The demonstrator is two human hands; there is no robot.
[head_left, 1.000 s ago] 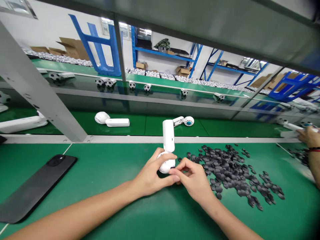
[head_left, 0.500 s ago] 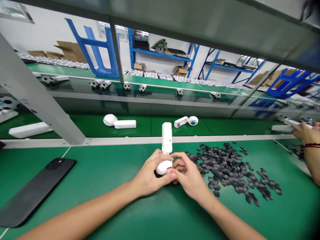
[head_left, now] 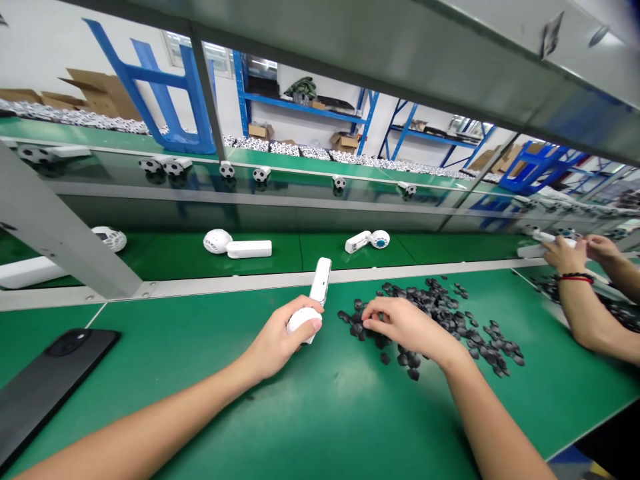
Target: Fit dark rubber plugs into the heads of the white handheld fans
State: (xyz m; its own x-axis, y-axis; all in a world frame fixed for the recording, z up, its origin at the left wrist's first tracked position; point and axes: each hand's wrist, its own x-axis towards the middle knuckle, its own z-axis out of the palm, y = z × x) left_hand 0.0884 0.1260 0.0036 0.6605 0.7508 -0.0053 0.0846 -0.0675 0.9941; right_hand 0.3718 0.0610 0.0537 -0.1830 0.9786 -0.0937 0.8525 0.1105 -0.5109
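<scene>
My left hand [head_left: 278, 337] is closed round the round head of a white handheld fan [head_left: 314, 298], whose handle points away from me over the green mat. My right hand [head_left: 397, 323] has left the fan and rests on the near left edge of a pile of small black plastic pieces [head_left: 450, 320], fingers curled down onto them. Whether it has pinched a piece is hidden by the fingers.
A black phone [head_left: 45, 380] lies at the left. White fans [head_left: 235, 244] [head_left: 367, 240] lie on the green conveyor belt beyond the metal rail. A grey slanted post [head_left: 60, 230] stands left. Another person's hands [head_left: 575, 257] work at the right.
My right hand moved off the fan's head and rightward to the black pieces. My left hand tilted the fan lower and to the left. The view shifted right.
</scene>
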